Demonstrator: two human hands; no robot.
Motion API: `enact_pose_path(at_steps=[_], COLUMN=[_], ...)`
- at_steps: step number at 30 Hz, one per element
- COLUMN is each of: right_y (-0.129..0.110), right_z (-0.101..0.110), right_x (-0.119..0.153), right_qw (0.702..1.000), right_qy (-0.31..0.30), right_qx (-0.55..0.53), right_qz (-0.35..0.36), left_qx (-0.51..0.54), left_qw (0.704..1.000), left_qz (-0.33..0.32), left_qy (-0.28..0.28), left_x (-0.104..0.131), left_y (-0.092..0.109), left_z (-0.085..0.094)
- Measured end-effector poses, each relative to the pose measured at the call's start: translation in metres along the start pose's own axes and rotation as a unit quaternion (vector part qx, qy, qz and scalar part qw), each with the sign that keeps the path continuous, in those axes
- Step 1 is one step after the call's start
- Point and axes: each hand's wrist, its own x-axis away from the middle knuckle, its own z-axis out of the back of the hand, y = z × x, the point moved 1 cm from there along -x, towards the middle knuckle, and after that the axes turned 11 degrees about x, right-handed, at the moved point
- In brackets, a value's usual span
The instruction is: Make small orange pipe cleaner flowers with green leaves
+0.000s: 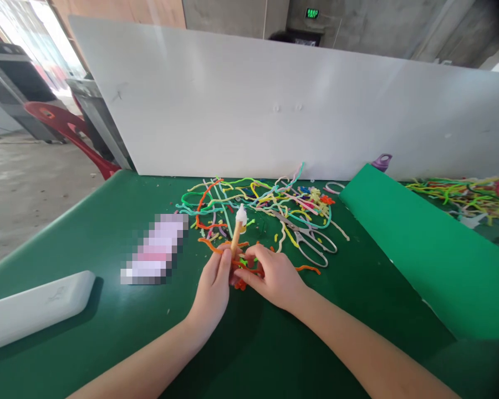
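My left hand (214,277) is closed around a tan stick with a white knobbed tip (235,235), held nearly upright. An orange fuzzy strand (309,270), like a pipe cleaner, passes between my hands, its ends sticking out on both sides. My right hand (276,274) is closed on this strand with thumb and fingers, just right of the stick. Bright green and red-orange bits (240,285) show between the hands, partly hidden by my fingers. Behind the hands lies a loose pile of coloured strands (233,197). Metal scissors (311,238) rest at its right side.
A white upright panel (233,111) stands along the table's back edge. Green board (424,255) lies at the right, with more strands (466,194) beyond it. At the left are a white long case (37,307), a blurred-out item (156,249) and a red chair (72,130).
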Motion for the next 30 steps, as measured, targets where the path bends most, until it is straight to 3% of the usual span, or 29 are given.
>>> enact_pose_path(at_steps=[5,8,13,18,22,27,30], right_y=[-0.001,0.001,0.006,0.012,0.012,0.007,0.005], right_z=[-0.005,-0.004,-0.001,-0.001,-0.007,-0.010,-0.004], right_x=[0.001,0.001,-0.001,-0.003,-0.002,0.001,0.001], right_qw=[0.990,0.995,0.999,0.999,0.997,1.000,0.998], right_qy=[0.007,0.033,0.044,0.026,0.043,-0.006,-0.006], right_qx=[-0.139,-0.090,0.005,-0.023,-0.016,0.011,-0.019], right_qz=[-0.008,0.012,0.002,0.030,0.059,0.028,0.056], left_qx=[-0.068,-0.057,0.055,0.153,0.171,0.190,0.207], left_qw=[0.996,0.997,0.997,0.984,0.980,0.977,0.972], left_qz=[-0.037,-0.023,0.026,0.088,0.095,0.098,0.102], left_qy=[-0.045,-0.054,-0.038,-0.030,-0.032,-0.021,-0.033], left_x=[-0.001,-0.002,-0.005,-0.011,-0.012,-0.010,-0.009], left_y=[0.005,0.011,0.008,0.001,0.000,0.001,0.002], left_z=[0.004,0.004,0.007,0.012,0.013,0.011,0.011])
